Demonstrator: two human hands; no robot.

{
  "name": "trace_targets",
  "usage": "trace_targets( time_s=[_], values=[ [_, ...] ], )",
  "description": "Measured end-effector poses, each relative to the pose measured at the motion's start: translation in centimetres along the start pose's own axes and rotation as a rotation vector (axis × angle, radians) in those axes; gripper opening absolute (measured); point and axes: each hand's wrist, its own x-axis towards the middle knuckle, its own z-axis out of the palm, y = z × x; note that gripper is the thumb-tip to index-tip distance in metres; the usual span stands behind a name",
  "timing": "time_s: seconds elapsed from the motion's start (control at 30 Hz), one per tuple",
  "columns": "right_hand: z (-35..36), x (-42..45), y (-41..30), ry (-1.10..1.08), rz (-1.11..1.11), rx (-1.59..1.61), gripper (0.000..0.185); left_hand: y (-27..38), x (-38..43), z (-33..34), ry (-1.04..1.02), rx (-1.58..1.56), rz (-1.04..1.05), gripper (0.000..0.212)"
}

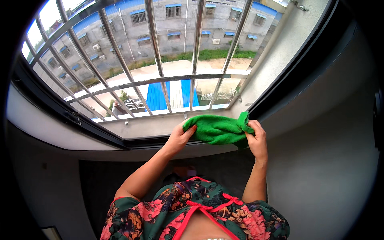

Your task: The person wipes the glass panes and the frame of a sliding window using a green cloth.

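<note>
A green cloth (217,129) is stretched loosely between my two hands, bunched and creased along its middle. Its left end is pinched in my left hand (180,136), thumb on top. My right hand (257,138) grips the other end, where a folded corner sticks up above the fingers. Both hands are just above the near edge of a dark window frame (150,142). Part of the sill and frame behind the cloth is hidden.
Shiny metal security bars (154,39) stand beyond the window opening, fixed above an outer ledge (144,126). A pale wall (318,168) rises on the right. Outside, far below, are a blue-and-white roof (172,94) and a grey building (192,22). The floor (99,177) is dark.
</note>
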Motion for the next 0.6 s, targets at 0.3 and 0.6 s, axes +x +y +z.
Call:
trace_targets(
  time_s=[0.3,0.6],
  values=[
    [0.3,1.8,-2.5,0.19,0.305,-0.039,0.009,6.7,-0.1,-0.7,0.44,0.903,0.546,0.007],
    [4.2,9.0,-8.7,0.589,-0.506,0.32,0.039,13.9,4.6,2.3,0.584,0.259,1.087,0.041]
  ],
)
